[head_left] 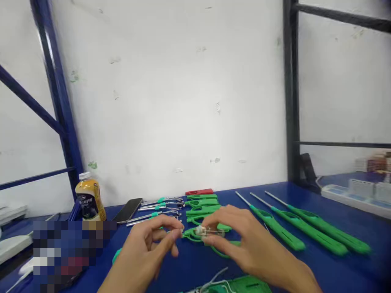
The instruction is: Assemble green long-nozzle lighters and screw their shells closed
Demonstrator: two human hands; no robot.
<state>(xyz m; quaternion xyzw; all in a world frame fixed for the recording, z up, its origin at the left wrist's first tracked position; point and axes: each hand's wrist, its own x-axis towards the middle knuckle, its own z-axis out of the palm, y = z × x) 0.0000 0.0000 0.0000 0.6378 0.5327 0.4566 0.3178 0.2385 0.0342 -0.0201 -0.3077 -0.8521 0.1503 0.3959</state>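
My right hand (235, 236) pinches a small clear part with a whitish end (210, 232), which looks like a lighter's gas tank. Facing it, my left hand (152, 244) has thumb and forefinger pressed together; a tiny pale bit shows at the tips, too small to name. Just beyond both hands lie several green lighter handle shells (203, 202), stacked away from me. Left of these are several metal lighter tubes (149, 215) with teal pieces and thin wires. Close to me at the bottom edge is another green shell (247, 285) with pale wires on it.
Three long-necked green lighters (317, 228) lie side by side at the right. A red shell (199, 191) is at the back by the wall. A phone (130, 210) and a yellow drink bottle (90, 197) stand left. A white power strip (351, 199) is far right.
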